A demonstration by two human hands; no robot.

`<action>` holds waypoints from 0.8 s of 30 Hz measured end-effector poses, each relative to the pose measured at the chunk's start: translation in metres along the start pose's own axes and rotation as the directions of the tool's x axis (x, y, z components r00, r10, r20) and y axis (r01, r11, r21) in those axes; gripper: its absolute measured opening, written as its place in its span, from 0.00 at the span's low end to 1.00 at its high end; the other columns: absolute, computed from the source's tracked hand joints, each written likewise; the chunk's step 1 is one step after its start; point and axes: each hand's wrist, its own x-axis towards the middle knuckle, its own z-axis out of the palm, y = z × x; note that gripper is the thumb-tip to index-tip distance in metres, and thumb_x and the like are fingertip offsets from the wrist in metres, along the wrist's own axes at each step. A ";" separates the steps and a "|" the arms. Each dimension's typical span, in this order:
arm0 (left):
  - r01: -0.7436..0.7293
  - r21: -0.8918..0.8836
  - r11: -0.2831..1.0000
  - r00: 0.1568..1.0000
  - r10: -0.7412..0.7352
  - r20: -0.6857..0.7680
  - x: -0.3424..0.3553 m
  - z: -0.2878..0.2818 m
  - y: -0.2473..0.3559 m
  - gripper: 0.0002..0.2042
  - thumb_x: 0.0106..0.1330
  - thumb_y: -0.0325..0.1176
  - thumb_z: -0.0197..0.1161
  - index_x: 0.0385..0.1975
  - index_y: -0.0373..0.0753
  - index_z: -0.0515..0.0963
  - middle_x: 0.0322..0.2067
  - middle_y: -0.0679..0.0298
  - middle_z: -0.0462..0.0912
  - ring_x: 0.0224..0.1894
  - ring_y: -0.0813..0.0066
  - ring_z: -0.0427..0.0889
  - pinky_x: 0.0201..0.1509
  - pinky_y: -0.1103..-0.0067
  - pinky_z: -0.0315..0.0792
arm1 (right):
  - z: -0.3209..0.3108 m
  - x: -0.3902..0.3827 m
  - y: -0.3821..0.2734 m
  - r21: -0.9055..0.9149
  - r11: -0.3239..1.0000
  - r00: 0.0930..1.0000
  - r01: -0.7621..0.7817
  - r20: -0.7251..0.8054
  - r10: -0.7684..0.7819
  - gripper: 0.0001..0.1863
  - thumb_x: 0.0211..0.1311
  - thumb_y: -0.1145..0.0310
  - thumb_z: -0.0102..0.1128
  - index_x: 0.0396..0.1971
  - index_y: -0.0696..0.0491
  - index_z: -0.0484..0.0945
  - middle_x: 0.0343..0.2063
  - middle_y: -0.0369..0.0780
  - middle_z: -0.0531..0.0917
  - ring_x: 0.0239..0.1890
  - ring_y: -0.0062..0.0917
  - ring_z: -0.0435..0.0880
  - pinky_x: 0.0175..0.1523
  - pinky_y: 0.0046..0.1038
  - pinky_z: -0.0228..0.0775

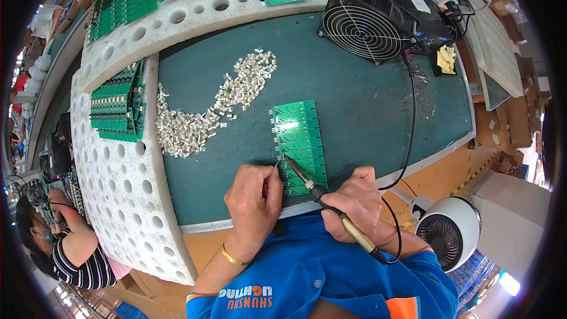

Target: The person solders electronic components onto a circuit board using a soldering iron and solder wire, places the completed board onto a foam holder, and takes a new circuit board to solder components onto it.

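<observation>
A green circuit board panel (pixel 301 127) lies on the dark green work mat in front of me, with small white connectors along its left edge. My right hand (pixel 359 204) is closed around a soldering iron (pixel 354 231), whose tip touches or nearly touches the panel's left side. Thumb and forefinger of my left hand (pixel 255 198) pinch a thin solder wire (pixel 277 164), its end close to the iron's tip. Whether the solder meets the tip is too small to tell. Beyond the left hand, a pile of small white connectors (pixel 186 133) spreads across the mat.
White foam blocks (pixel 121 201) with round holes border the mat on the left and back, carrying green boards (pixel 118 103). A black fan (pixel 366 29) stands at the back right. The iron's black cable (pixel 413 124) crosses the right side. Another person (pixel 74 248) sits at far left.
</observation>
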 end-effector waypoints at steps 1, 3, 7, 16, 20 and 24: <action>-0.003 0.006 1.000 1.000 0.003 0.005 0.000 0.000 0.000 0.06 0.59 0.17 0.66 0.30 0.34 0.76 0.23 0.59 0.74 0.21 0.71 0.74 0.24 0.78 0.69 | 0.000 0.000 0.000 -0.005 1.000 1.000 -0.001 0.003 0.001 0.13 0.49 0.70 0.70 0.35 0.52 0.79 0.18 0.32 0.79 0.18 0.25 0.74 0.37 0.32 0.60; -0.006 0.004 1.000 1.000 0.006 0.011 -0.001 0.000 0.000 0.06 0.59 0.17 0.66 0.30 0.34 0.76 0.23 0.59 0.74 0.21 0.71 0.75 0.24 0.78 0.69 | -0.001 0.000 -0.002 -0.009 1.000 1.000 -0.003 0.009 0.003 0.13 0.49 0.70 0.70 0.35 0.52 0.79 0.18 0.32 0.79 0.18 0.25 0.74 0.37 0.31 0.60; -0.007 0.006 1.000 1.000 0.007 0.015 -0.002 -0.001 0.000 0.06 0.58 0.17 0.66 0.30 0.34 0.77 0.23 0.59 0.75 0.21 0.72 0.75 0.24 0.79 0.69 | -0.001 -0.003 -0.003 -0.017 1.000 0.999 -0.009 0.036 0.010 0.09 0.61 0.65 0.64 0.38 0.52 0.78 0.19 0.32 0.78 0.20 0.25 0.74 0.39 0.34 0.61; 0.021 0.011 1.000 1.000 -0.021 -0.002 -0.003 0.001 0.000 0.06 0.58 0.17 0.67 0.30 0.34 0.77 0.23 0.59 0.76 0.21 0.72 0.76 0.24 0.78 0.71 | -0.002 -0.003 -0.002 -0.026 1.000 0.999 0.010 0.046 -0.009 0.10 0.61 0.65 0.64 0.39 0.53 0.78 0.19 0.32 0.78 0.21 0.25 0.74 0.39 0.34 0.61; 0.023 0.034 0.999 1.000 -0.023 0.008 -0.002 0.001 0.001 0.06 0.58 0.18 0.67 0.30 0.34 0.77 0.23 0.59 0.76 0.21 0.71 0.76 0.24 0.78 0.71 | 0.000 -0.003 -0.001 -0.025 1.000 0.999 0.010 0.036 -0.009 0.10 0.62 0.64 0.64 0.39 0.52 0.77 0.19 0.32 0.78 0.20 0.25 0.74 0.38 0.33 0.61; 0.023 0.044 0.999 0.999 -0.024 0.030 -0.002 0.000 0.003 0.06 0.57 0.17 0.67 0.30 0.34 0.77 0.23 0.58 0.76 0.21 0.69 0.77 0.25 0.77 0.71 | 0.000 -0.001 -0.001 -0.027 1.000 1.000 0.003 0.015 -0.003 0.13 0.50 0.68 0.71 0.35 0.52 0.80 0.18 0.32 0.79 0.19 0.24 0.75 0.37 0.30 0.60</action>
